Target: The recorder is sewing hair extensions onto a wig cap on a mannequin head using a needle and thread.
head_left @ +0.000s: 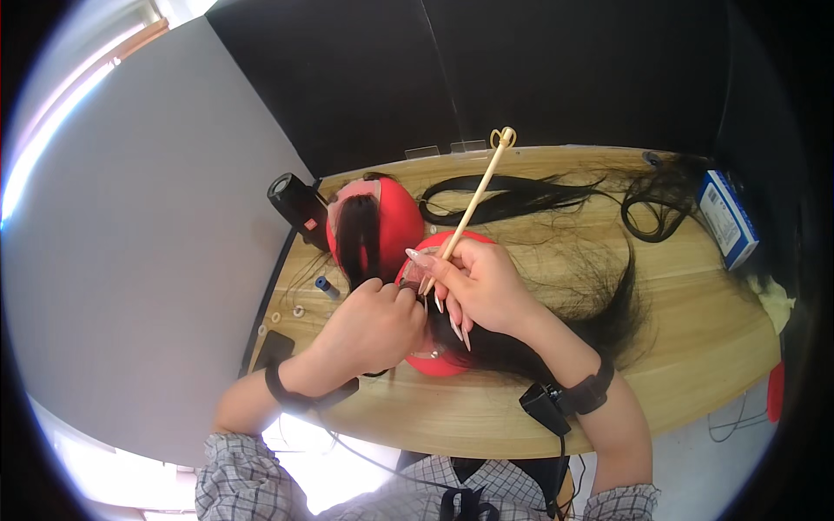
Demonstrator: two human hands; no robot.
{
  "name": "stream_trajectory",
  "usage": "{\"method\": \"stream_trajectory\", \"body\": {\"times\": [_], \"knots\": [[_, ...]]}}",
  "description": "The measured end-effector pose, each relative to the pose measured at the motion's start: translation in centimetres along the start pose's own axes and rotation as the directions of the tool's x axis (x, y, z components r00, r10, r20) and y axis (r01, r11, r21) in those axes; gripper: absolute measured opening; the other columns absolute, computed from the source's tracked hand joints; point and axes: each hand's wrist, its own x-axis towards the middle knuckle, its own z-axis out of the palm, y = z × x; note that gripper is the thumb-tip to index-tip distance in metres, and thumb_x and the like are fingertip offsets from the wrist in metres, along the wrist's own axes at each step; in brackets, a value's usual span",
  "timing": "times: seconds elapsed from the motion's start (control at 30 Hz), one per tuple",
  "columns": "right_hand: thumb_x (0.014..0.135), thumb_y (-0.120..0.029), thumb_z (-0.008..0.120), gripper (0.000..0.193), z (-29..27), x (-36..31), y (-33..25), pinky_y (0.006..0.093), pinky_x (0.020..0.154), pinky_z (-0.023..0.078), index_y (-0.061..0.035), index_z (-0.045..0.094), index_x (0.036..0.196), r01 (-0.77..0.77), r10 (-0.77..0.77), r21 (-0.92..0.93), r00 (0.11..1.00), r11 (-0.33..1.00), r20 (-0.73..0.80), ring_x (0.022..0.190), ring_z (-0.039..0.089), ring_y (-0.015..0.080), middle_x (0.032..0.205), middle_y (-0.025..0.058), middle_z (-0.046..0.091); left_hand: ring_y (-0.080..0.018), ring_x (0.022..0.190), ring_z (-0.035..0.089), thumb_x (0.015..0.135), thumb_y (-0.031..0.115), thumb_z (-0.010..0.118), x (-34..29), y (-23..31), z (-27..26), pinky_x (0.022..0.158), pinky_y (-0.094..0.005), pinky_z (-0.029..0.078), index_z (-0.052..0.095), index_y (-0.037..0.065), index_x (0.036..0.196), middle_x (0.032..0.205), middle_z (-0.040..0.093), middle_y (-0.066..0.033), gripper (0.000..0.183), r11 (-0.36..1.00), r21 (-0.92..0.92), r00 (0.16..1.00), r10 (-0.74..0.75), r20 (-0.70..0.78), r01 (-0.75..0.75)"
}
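Note:
My right hand (486,282) grips a long pale stick (476,195) like a pen, its ringed end pointing up and away. The lower tip meets the work by my left fingers and is hard to make out. My left hand (378,321) is closed, knuckles up, at the left side of a red head form (441,363); what its fingers hold is hidden. Both hands cover much of this form, which carries a net cap. Long black hair (521,350) spreads from it to the right over the table.
Behind stands another red head form (400,217) with black hair, beside a black cylindrical speaker (297,208). A black hair bundle (512,193) lies at the back. A blue-and-white box (728,221) stands at the right. Small rings (276,318) and a blue tube (327,286) are at the left.

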Motion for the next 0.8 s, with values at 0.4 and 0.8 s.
{"method": "stream_trajectory", "body": {"times": [0.4,0.8], "knots": [[0.096,-0.022,0.057,0.024,0.1,0.1,0.0,0.0207,0.033,0.040,0.0016,0.059,0.094,-0.019,0.019,0.028,1.000,0.999,-0.007,0.040,0.053,0.0073,0.062,0.0031,0.055,-0.0174,0.060,0.050,0.076,0.021,0.061,-0.4,0.3,-0.5,0.057,-0.0302,0.038,0.051,0.009,0.063,0.062,0.046,-0.0018,0.020,0.999,0.019,0.996,0.046,0.070,-0.047],[0.098,-0.024,0.053,0.029,0.0,0.0,0.1,0.0240,0.036,0.040,0.0031,0.060,0.090,0.001,-0.001,0.055,1.000,0.998,0.003,0.040,0.051,0.0087,0.062,0.0043,0.054,-0.0174,0.067,0.051,0.078,0.022,0.061,-1.3,1.0,0.2,0.095,-0.0376,0.035,0.050,0.011,0.067,0.069,0.043,-0.0023,0.019,0.998,-0.059,0.988,-0.005,-0.152,-0.004]]}}
